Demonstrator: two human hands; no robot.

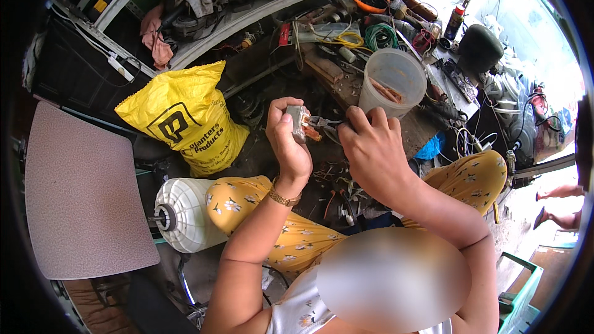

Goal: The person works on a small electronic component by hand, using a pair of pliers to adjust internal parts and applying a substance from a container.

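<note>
My left hand (pixel 291 151) is raised in front of me, fingers wrapped round a small grey metal motor core (pixel 296 117). Copper winding (pixel 313 133) sticks out of the core's right side. My right hand (pixel 371 151) is closed on what look like pliers (pixel 329 122); their metal jaws reach to the copper, and the handles are hidden in my fist. Just beyond my right hand stands a translucent plastic bucket (pixel 411 98), with reddish copper pieces (pixel 387 91) lying in it.
A yellow sack (pixel 185 127) and a white ribbed plastic drum (pixel 189 213) stand at my left, beside a chair (pixel 86 192). Tools, wires and a red-capped can (pixel 455 23) crowd the wooden bench (pixel 331 80). A green crate (pixel 525 287) sits at lower right; another person's foot (pixel 547 218) shows nearby.
</note>
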